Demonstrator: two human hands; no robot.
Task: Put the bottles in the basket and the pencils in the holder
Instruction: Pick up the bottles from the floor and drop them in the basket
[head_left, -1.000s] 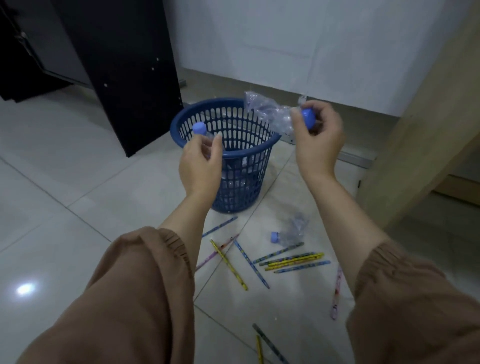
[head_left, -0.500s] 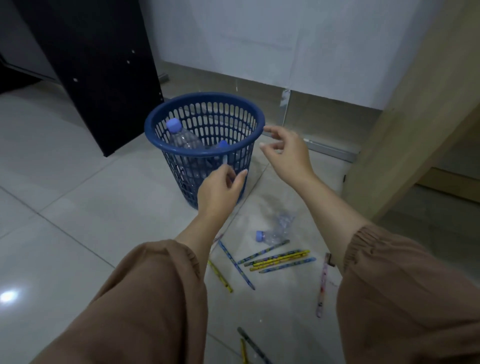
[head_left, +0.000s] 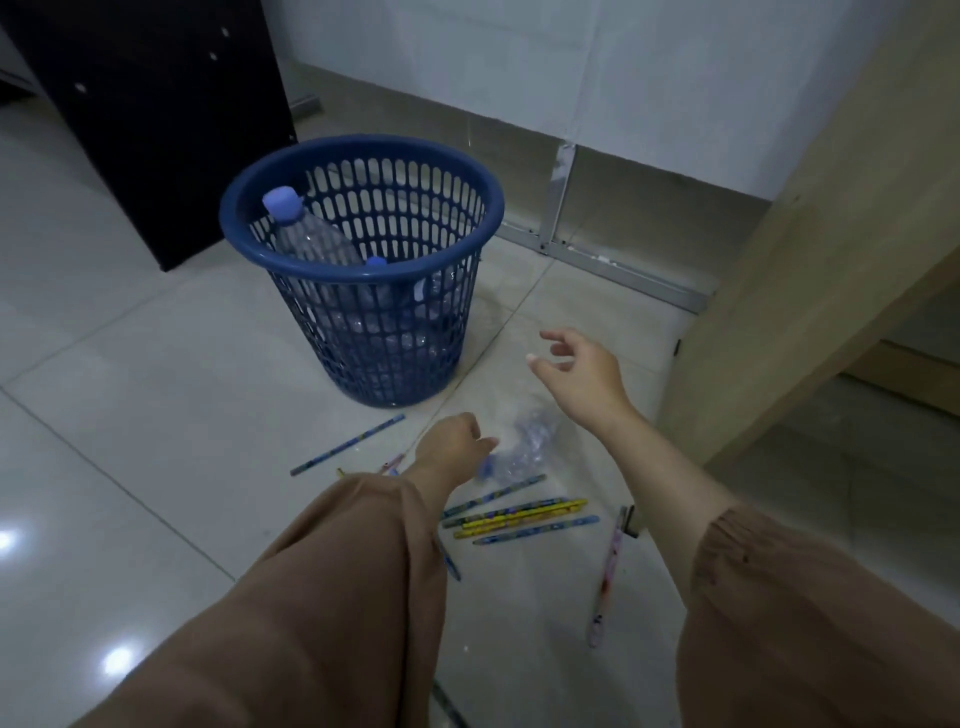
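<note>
A round blue plastic basket (head_left: 363, 270), its wall pierced by rows of oval slots, is being seen standing upright on glossy pale floor tiles (head_left: 156, 395). Clear, ribbed bottles are being held inside it: one (head_left: 311, 239) is leaning with its light-blue cap up against the left rim, and another blue cap (head_left: 376, 261) is showing just behind the near rim (more crumpled plastic is being glimpsed through the slots). A crushed, crinkled clear bottle (head_left: 524, 447) is lying on the floor in front of the basket, its long axis running from lower left to upper right, blue cap toward the left hand (head_left: 452, 441). That hand is being lowered beside the cap, fingers curled; whether anything is gripped cannot be told. The right hand (head_left: 576, 374) is being held open above the floor, empty. Slim patterned pencils (head_left: 519, 517) are lying scattered, mostly left to right.
</note>
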